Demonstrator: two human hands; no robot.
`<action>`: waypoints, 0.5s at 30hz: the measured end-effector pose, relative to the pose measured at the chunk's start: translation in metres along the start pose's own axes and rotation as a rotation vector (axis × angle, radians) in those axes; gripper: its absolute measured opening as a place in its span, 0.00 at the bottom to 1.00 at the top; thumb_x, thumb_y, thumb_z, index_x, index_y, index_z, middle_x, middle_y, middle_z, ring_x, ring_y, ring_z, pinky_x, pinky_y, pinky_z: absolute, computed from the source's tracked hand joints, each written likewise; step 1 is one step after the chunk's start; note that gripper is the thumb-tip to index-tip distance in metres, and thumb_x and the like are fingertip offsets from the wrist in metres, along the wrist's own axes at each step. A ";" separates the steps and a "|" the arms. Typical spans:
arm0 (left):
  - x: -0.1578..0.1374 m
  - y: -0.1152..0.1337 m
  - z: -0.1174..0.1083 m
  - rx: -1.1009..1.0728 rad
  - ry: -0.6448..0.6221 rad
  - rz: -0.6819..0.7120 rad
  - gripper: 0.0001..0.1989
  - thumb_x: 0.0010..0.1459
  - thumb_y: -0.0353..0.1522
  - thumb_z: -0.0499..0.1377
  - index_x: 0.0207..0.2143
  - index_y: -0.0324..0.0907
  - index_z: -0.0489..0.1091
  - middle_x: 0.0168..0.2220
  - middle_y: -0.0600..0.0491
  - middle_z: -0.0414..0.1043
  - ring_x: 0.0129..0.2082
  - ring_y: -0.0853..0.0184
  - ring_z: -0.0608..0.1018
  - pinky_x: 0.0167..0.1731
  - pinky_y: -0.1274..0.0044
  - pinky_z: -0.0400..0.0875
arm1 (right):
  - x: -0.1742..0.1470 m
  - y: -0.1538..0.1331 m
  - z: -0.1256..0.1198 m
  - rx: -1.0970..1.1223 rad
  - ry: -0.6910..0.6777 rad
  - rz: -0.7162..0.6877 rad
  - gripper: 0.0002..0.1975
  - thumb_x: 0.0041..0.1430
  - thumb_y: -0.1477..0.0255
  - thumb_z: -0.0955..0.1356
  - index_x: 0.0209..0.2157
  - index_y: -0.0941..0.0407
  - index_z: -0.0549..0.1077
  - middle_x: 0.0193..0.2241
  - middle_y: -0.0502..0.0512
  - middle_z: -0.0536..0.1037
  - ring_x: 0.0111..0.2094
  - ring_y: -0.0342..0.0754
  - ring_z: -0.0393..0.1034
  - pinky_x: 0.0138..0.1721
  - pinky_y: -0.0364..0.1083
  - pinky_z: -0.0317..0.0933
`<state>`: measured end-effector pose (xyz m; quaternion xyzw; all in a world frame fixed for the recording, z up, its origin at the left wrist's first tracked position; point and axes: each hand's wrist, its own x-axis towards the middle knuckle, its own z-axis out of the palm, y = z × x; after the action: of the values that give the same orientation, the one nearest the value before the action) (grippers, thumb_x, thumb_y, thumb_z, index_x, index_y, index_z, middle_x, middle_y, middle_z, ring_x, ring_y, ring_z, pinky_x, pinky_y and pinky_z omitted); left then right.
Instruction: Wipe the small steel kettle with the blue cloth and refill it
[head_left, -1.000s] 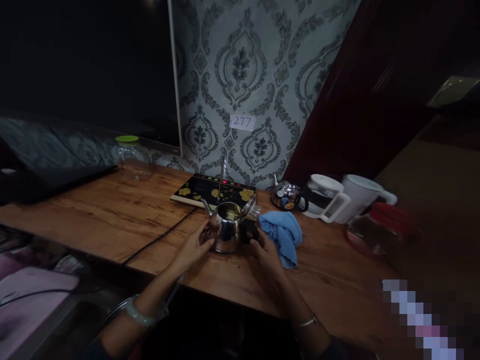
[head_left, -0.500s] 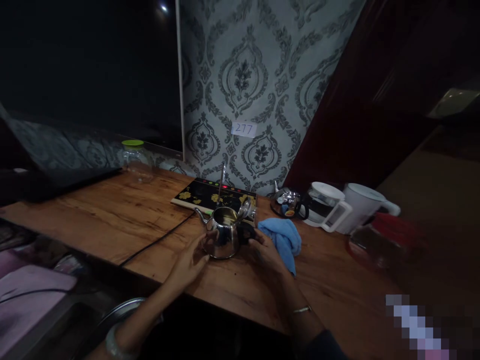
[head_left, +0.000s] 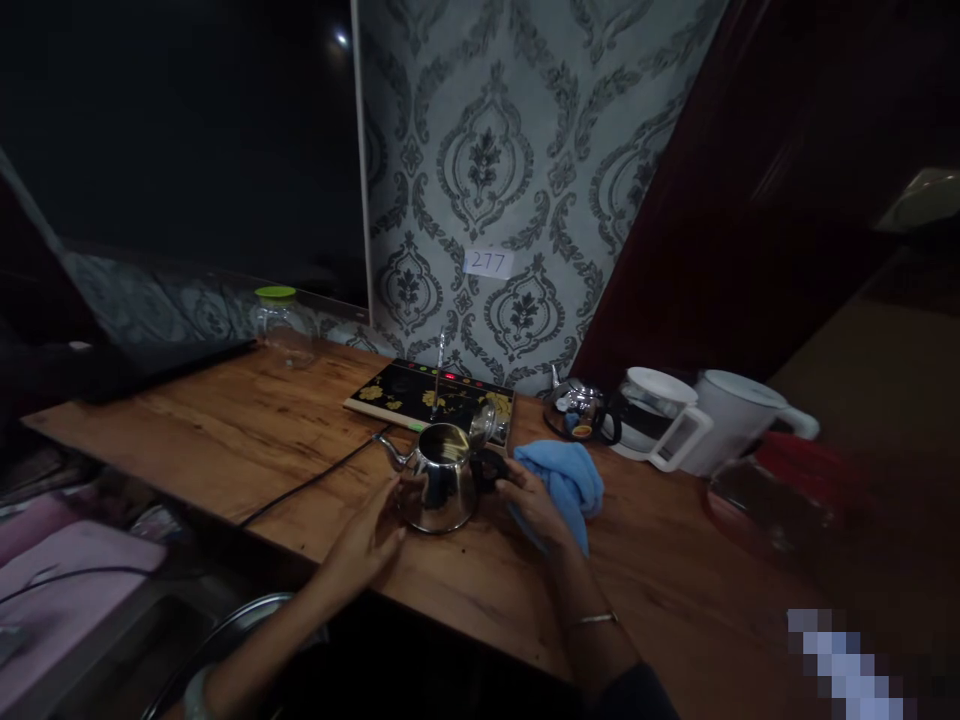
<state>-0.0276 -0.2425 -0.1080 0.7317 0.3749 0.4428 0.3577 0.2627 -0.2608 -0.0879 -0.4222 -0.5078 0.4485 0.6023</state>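
A shiny steel teapot (head_left: 441, 490) with its lid (head_left: 484, 425) tipped up stands near the front of the wooden table, spout to the left. Around its black handle close the fingers of my right hand (head_left: 531, 497). My left hand (head_left: 369, 535) is at the pot's left side with fingers stretched and apart; whether the fingertips touch the metal I cannot tell. Behind the pot lies a black induction cooker (head_left: 409, 392) with gold flowers and a red lit display. A crumpled blue cloth (head_left: 562, 480) is just right of my right hand.
At the back right stand a second steel teapot (head_left: 576, 410), a white-lidded glass pitcher (head_left: 645, 420), a white jug (head_left: 731, 415) and a blurred red-lidded container (head_left: 776, 490). A clear jar (head_left: 285, 335) with a green lid is at the back left. A black cable (head_left: 315, 484) crosses the table (head_left: 247, 430).
The teapot has shifted slightly left and toward me, my right hand still on its handle. My left hand has drawn back a little from the pot's side.
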 end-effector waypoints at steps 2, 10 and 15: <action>0.000 -0.003 -0.003 0.007 -0.013 -0.011 0.31 0.51 0.39 0.63 0.57 0.44 0.66 0.57 0.43 0.70 0.58 0.55 0.72 0.58 0.60 0.67 | 0.000 0.004 0.001 0.052 -0.008 0.010 0.23 0.47 0.60 0.75 0.45 0.52 0.77 0.44 0.53 0.81 0.47 0.56 0.74 0.51 0.57 0.66; 0.003 -0.010 0.005 -0.017 0.001 -0.049 0.29 0.50 0.39 0.63 0.56 0.43 0.68 0.55 0.42 0.72 0.57 0.55 0.73 0.58 0.60 0.67 | -0.004 0.020 0.008 0.090 0.071 0.017 0.23 0.49 0.58 0.74 0.46 0.52 0.76 0.47 0.55 0.80 0.48 0.56 0.74 0.44 0.55 0.71; 0.010 -0.007 0.013 0.010 0.019 -0.055 0.29 0.51 0.38 0.62 0.57 0.42 0.67 0.54 0.42 0.73 0.54 0.55 0.75 0.56 0.59 0.68 | -0.006 0.019 0.011 0.063 0.112 -0.020 0.21 0.51 0.58 0.74 0.46 0.52 0.77 0.46 0.54 0.81 0.47 0.55 0.75 0.47 0.56 0.70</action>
<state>-0.0139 -0.2329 -0.1145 0.7187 0.4005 0.4377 0.3625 0.2487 -0.2612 -0.1066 -0.4222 -0.4633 0.4338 0.6473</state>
